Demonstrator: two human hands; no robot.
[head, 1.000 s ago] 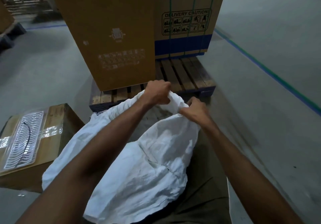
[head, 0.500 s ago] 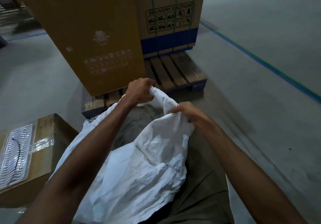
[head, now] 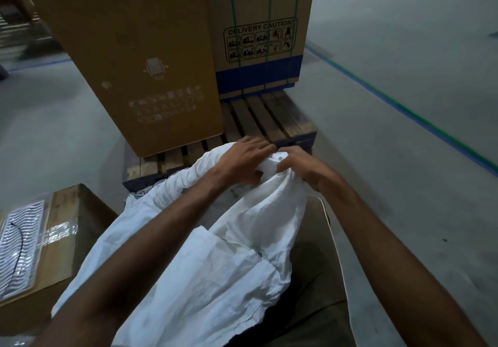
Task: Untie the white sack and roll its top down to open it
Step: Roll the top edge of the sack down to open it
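Grey warehouse floor [head: 390, 104] and a wooden pallet [head: 272, 120] lie beyond my hands, left hand [head: 242, 162] and right hand [head: 303, 167] both pinching the white sack [head: 215, 266]'s bunched top, its body trailing below them.

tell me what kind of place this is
Most likely a warehouse or goods storage floor. Tall cardboard cartons, one strapped and printed "DELIVERY CAUTION!", stand on a wooden pallet, and the bare concrete floor carries a painted aisle line.

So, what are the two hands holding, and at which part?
Both the left hand and the right hand grip the white sack at its bunched top.
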